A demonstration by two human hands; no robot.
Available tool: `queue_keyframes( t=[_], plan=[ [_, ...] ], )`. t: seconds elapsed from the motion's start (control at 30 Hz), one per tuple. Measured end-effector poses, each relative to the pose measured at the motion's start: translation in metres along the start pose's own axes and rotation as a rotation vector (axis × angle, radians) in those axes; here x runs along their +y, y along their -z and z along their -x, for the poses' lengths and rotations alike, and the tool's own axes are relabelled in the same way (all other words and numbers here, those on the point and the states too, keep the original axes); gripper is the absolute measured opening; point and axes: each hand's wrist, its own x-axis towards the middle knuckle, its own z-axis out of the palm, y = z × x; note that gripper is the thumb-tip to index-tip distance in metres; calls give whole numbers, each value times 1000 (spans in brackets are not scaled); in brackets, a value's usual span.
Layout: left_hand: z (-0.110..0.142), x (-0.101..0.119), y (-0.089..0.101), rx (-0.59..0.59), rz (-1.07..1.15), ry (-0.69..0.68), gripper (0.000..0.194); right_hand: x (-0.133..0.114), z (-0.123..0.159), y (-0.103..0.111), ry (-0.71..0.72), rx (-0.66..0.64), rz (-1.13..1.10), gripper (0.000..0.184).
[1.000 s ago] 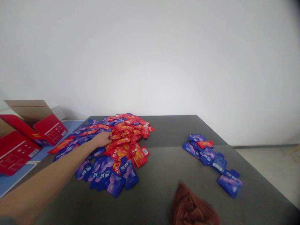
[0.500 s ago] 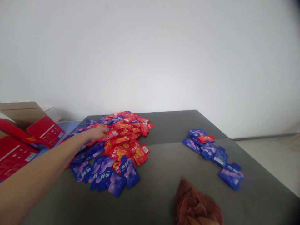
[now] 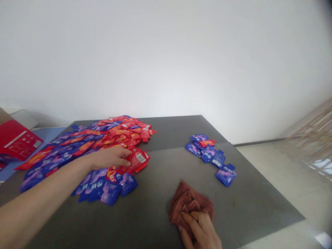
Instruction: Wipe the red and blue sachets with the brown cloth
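Note:
My left hand (image 3: 112,157) reaches over the front of a big heap of red and blue sachets (image 3: 124,131). Its thumb and fingers close on a red sachet (image 3: 138,158) with a white barcode label. Several blue sachets (image 3: 110,192) lie fanned out just below that hand. Near the front edge of the dark table (image 3: 153,214), my right hand (image 3: 201,230) grips a crumpled brown cloth (image 3: 185,200), which rests on the tabletop.
A smaller group of blue sachets (image 3: 209,154), with one red sachet (image 3: 207,143) among them, lies right of the middle. At the far left stands an open red carton (image 3: 19,140) on a blue surface (image 3: 49,133). A white wall (image 3: 166,62) rises behind the table.
My left hand has moved from deep in the heap to its front and now holds a red sachet. My right hand has come into view on the cloth. The view has swung right.

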Motion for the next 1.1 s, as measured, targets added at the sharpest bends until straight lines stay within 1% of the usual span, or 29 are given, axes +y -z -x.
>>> queue_keyframes(
  t=[0.07,0.13,0.23,0.27,0.33,0.4,0.47,0.53,0.6,0.67,0.73,0.83,0.9,0.97,1.03,1.1],
  plan=[
    [-9,20,-27,-45,-30,-46,27,-5,-5,3,5,-31,-25,22],
    [-20,34,-45,-74,-88,-83,26,-15,-13,6,-11,-43,-57,22],
    [-37,48,-58,-74,-94,-88,25,-38,-28,8,-85,-85,-93,21],
    [-43,52,-61,-62,-56,-80,26,-46,-34,8,-99,-121,-91,19],
    [-53,57,-71,-28,45,-61,29,-60,-46,6,-77,-218,-60,12],
    [-59,60,-85,3,111,-69,30,-68,-57,3,-39,-301,-3,7],
    [-58,60,-103,16,97,-99,31,-71,-66,0,-21,-357,54,8],
    [-50,54,-119,1,69,-126,31,-69,-72,-2,-23,-379,97,10],
    [-37,43,-130,-22,99,-112,33,-64,-75,-1,-24,-374,123,11],
    [-21,28,-134,0,158,-45,37,-60,-78,1,-30,-361,138,12],
    [-5,13,-132,60,213,31,40,-59,-81,3,-39,-359,142,12],
    [11,0,-128,145,283,81,42,-65,-87,5,-28,-349,114,12],
    [14,-1,-126,165,293,74,41,-76,-92,4,27,-329,73,12],
    [10,4,-126,176,239,50,40,-89,-94,1,130,-327,35,13],
    [2,12,-128,182,164,29,39,-100,-94,-4,254,-361,14,14],
    [-8,22,-131,181,124,9,39,-106,-93,-11,337,-405,15,14]
  ],
)
